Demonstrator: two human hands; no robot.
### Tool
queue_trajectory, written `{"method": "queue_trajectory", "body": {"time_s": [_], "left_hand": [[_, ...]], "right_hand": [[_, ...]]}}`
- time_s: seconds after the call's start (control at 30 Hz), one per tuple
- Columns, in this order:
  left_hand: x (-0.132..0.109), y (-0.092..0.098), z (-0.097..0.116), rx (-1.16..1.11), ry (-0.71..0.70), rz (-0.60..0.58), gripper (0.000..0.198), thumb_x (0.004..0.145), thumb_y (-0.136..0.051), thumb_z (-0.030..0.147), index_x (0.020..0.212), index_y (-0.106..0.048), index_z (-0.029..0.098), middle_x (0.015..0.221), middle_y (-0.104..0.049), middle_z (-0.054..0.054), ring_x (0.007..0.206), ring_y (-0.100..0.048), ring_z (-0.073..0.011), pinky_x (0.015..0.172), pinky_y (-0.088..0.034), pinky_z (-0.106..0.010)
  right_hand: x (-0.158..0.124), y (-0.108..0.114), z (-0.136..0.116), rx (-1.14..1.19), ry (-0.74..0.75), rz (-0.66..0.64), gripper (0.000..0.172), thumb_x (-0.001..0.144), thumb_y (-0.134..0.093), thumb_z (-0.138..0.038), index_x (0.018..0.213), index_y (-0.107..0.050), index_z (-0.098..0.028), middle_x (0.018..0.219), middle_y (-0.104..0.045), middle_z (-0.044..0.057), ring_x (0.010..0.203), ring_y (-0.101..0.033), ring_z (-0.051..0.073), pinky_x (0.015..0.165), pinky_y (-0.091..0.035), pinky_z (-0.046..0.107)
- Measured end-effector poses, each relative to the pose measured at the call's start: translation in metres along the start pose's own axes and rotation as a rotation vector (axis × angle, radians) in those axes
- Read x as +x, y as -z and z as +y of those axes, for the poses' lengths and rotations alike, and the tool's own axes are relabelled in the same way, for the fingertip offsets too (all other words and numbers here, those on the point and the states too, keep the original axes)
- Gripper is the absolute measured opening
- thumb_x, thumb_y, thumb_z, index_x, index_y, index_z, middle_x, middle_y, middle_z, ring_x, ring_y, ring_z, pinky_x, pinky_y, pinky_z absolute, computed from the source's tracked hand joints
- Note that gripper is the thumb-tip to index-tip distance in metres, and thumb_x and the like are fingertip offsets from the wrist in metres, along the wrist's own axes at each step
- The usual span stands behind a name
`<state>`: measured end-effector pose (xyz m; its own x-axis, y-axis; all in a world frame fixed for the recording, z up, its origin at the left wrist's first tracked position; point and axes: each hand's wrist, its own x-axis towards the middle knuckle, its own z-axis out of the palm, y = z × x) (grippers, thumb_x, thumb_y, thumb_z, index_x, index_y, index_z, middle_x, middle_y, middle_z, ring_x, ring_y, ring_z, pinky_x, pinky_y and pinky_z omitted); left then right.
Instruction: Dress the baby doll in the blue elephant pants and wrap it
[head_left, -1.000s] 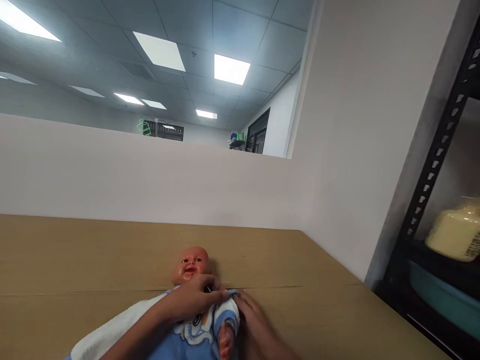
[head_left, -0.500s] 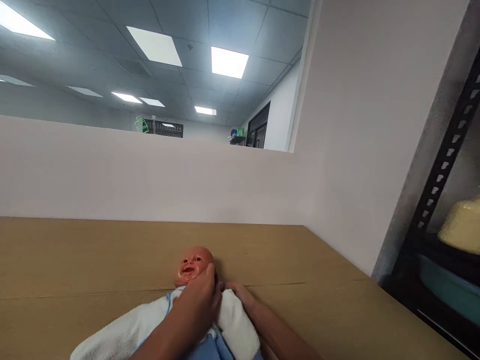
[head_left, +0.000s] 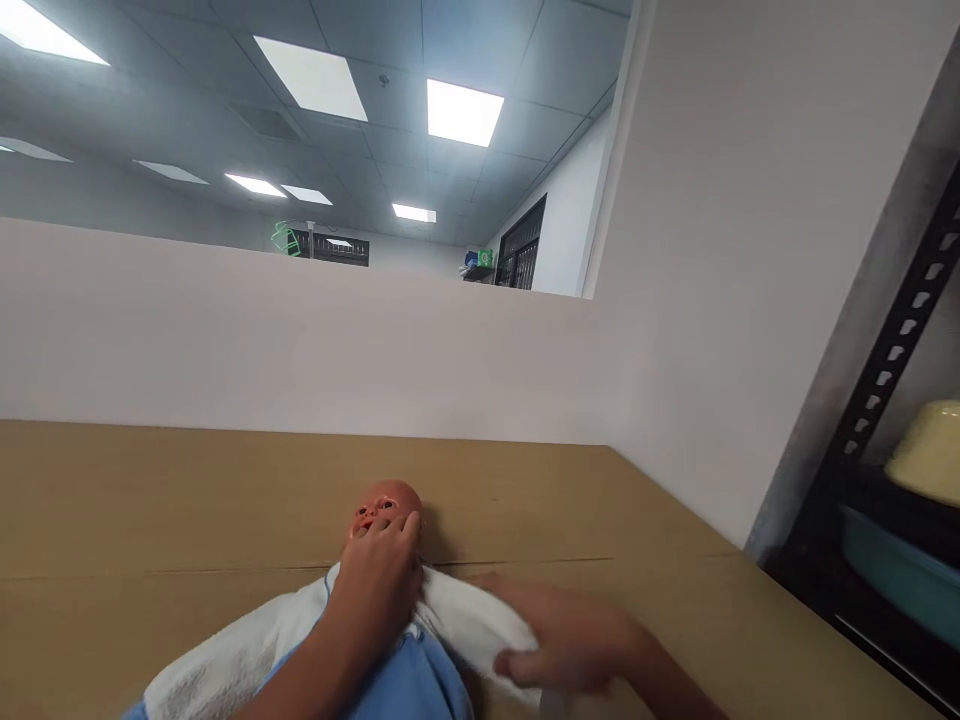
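A baby doll [head_left: 388, 493] with a reddish, bald head lies face up on the brown tabletop. My left hand [head_left: 381, 565] is closed over its chin and neck, the curled fingers covering part of the mouth. White fluffy cloth with blue edging [head_left: 244, 632] spreads to the left of the body, and blue fabric [head_left: 412, 680] shows in the middle. My right hand [head_left: 570, 635], a little smeared by motion, grips the white cloth [head_left: 476, 615] on the right side, pulled out taut from the doll's neck. Its thumb lies on the cloth; the other fingertips are partly hidden.
A low pale wall [head_left: 300, 350] runs behind the tabletop [head_left: 187, 490], meeting a taller wall [head_left: 720, 300] on the right. Beyond that stands a black slotted shelf frame [head_left: 885, 370] holding a yellow object [head_left: 930, 455] and a teal bin [head_left: 900, 565].
My right hand has moved right and toward me, drawing the white cloth out sideways from the neck. My left hand has shifted slightly left, its fingers now over the doll's chin.
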<state>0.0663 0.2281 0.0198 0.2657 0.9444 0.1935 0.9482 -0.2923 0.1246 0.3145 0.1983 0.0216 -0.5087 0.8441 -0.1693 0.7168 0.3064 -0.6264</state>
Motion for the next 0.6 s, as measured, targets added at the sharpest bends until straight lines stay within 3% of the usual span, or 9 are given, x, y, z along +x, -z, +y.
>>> {"method": "queue_trajectory", "body": {"time_s": [0.1, 0.23, 0.4, 0.5, 0.6], "left_hand": [[0.001, -0.003, -0.003, 0.001, -0.021, 0.02, 0.036, 0.093, -0.047, 0.002, 0.12, -0.069, 0.013, 0.124, -0.076, -0.02, 0.125, -0.067, -0.0396, 0.109, -0.049, -0.053], [-0.001, -0.003, -0.003, -0.014, -0.043, 0.023, 0.032, 0.097, -0.045, 0.006, 0.118, -0.068, 0.011, 0.121, -0.076, -0.021, 0.122, -0.068, -0.0408, 0.107, -0.05, -0.053], [-0.008, 0.001, -0.006, -0.108, -0.114, 0.051, 0.026, 0.108, -0.049, 0.03, 0.12, -0.064, 0.014, 0.127, -0.072, -0.019, 0.127, -0.063, -0.0387, 0.113, -0.045, -0.055], [-0.023, -0.005, -0.024, -0.342, -0.181, 0.128, 0.035, 0.11, -0.044, 0.045, 0.124, -0.062, 0.02, 0.136, -0.065, -0.016, 0.132, -0.057, -0.0366, 0.117, -0.042, -0.057], [-0.054, -0.018, -0.056, -0.547, -0.156, 0.259, 0.038, 0.109, -0.041, 0.054, 0.133, -0.058, 0.029, 0.149, -0.054, -0.01, 0.14, -0.051, -0.0335, 0.12, -0.04, -0.053]], "right_hand": [[-0.015, 0.013, -0.003, -0.001, -0.005, 0.037, 0.059, 0.078, -0.066, -0.026, 0.136, -0.071, -0.035, 0.122, -0.079, 0.001, 0.095, -0.07, 0.025, 0.079, -0.049, 0.032], [-0.008, 0.012, 0.008, 0.016, 0.012, 0.087, 0.054, 0.076, -0.066, -0.027, 0.129, -0.075, -0.034, 0.117, -0.08, 0.001, 0.091, -0.069, 0.025, 0.076, -0.047, 0.032], [0.005, 0.001, 0.029, -0.059, 0.059, 0.231, 0.047, 0.078, -0.07, -0.027, 0.124, -0.076, -0.026, 0.119, -0.076, 0.007, 0.106, -0.069, 0.029, 0.093, -0.049, 0.037], [0.007, -0.013, 0.031, -0.162, 0.074, 0.334, 0.05, 0.079, -0.068, -0.022, 0.128, -0.074, -0.025, 0.125, -0.072, 0.011, 0.115, -0.066, 0.032, 0.103, -0.048, 0.043], [0.006, -0.04, 0.024, -0.274, 0.039, 0.573, 0.046, 0.083, -0.062, -0.015, 0.127, -0.072, -0.024, 0.134, -0.069, 0.014, 0.126, -0.059, 0.038, 0.112, -0.039, 0.052]]}}
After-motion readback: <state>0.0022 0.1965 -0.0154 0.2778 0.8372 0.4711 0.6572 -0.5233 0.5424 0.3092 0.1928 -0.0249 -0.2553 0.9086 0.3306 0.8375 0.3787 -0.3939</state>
